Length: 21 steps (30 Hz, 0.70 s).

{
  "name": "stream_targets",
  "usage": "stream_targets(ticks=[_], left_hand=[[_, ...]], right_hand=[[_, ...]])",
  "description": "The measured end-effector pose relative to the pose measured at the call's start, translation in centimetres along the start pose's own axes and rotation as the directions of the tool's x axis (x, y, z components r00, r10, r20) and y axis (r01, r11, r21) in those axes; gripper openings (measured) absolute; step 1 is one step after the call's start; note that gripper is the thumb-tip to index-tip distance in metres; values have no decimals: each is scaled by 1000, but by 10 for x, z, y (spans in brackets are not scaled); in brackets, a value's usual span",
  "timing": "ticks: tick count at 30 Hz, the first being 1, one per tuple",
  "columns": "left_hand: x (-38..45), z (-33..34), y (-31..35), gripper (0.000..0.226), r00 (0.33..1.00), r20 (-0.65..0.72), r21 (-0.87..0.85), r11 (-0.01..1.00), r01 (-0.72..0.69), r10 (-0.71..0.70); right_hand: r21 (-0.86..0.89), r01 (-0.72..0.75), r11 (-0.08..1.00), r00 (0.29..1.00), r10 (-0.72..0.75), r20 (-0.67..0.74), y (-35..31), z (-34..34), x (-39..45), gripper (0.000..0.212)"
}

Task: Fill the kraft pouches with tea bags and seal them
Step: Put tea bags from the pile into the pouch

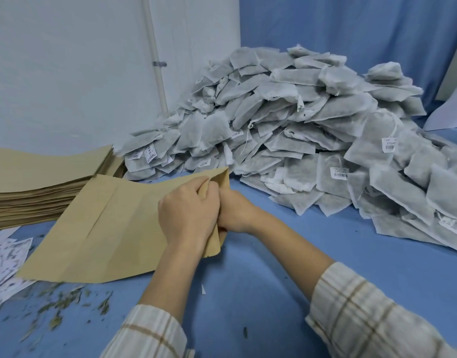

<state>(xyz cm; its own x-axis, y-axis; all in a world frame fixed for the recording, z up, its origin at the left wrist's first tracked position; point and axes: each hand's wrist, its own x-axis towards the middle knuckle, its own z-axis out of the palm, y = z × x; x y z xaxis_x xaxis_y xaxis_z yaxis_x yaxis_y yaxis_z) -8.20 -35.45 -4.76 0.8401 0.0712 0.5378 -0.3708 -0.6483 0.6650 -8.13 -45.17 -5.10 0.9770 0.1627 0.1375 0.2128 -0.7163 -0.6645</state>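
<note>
A flat kraft pouch (105, 228) lies on the blue table with its mouth pointing right. My left hand (187, 210) grips the upper layer of the pouch's open end, fingers curled over the paper edge. My right hand (232, 213) sits right against it, pinching the other layer at the mouth, partly hidden behind the left hand. A big heap of grey-white tea bags (299, 130) with strings and small labels rises just beyond and to the right of my hands.
A stack of flat kraft pouches (41, 177) sits at the left. White printed paper slips (5, 259) and loose dried leaf bits (62, 306) lie at the near left. A white wall and blue curtain close the back.
</note>
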Motion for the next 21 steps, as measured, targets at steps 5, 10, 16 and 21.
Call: stream_targets(ticks=[5, 10, 16, 21], left_hand=[[3, 1, 0, 25, 999, 33, 24, 1000, 0, -1], [7, 15, 6, 26, 999, 42, 50, 999, -14, 12], [12, 51, 31, 29, 992, 121, 82, 997, 8, -18], [10, 65, 27, 31, 996, 84, 143, 990, -17, 5]], right_hand=[[378, 116, 918, 982, -49, -184, 34, -22, -20, 29], [-525, -472, 708, 801, 96, -591, 103, -65, -35, 39], [-677, -496, 544, 823, 46, -566, 136, -69, -36, 40], [-666, -429, 610, 769, -141, -624, 135, -77, -41, 21]])
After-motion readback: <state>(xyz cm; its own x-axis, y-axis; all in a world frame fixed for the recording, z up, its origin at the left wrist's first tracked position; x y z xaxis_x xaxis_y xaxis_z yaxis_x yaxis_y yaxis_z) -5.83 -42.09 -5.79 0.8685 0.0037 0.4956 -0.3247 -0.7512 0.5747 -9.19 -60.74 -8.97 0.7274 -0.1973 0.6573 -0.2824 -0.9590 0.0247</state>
